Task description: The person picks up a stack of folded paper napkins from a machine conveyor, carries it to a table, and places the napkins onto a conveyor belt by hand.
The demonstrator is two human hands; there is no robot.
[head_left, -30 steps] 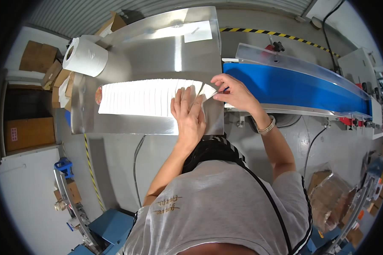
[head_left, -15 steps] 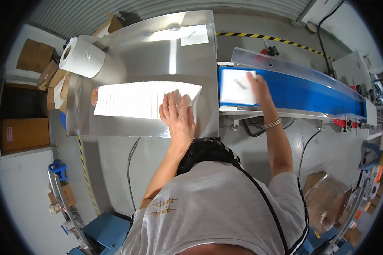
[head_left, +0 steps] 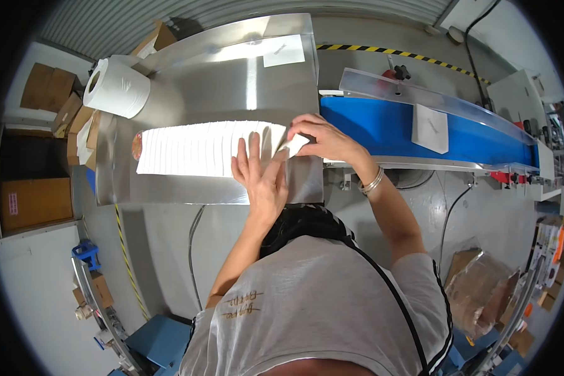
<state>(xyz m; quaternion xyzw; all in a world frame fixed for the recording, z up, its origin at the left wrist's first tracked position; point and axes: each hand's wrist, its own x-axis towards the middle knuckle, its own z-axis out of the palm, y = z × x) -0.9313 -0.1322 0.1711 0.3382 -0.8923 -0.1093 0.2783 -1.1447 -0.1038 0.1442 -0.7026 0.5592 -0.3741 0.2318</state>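
A long row of white folded sheets [head_left: 188, 148] lies on the metal table [head_left: 169, 193]. My left hand [head_left: 261, 182] rests with spread fingers on the row's right end. Just right of it, my right hand [head_left: 323, 139] pinches the end white sheet [head_left: 296, 145], which leans away from the row. Another white sheet [head_left: 430, 129] lies flat on the blue conveyor belt [head_left: 370, 125], some way right of my right hand.
A large white roll [head_left: 120, 89] stands at the table's back left. A printed sheet [head_left: 283, 51] lies near its back edge. A clear guard rail [head_left: 470, 108] runs along the conveyor. Cardboard boxes [head_left: 37, 197] are at the left.
The sheet that my right hand held over the belt half a second ago now lies farther right there, released. My right hand has come back left and taken hold of the end sheet.
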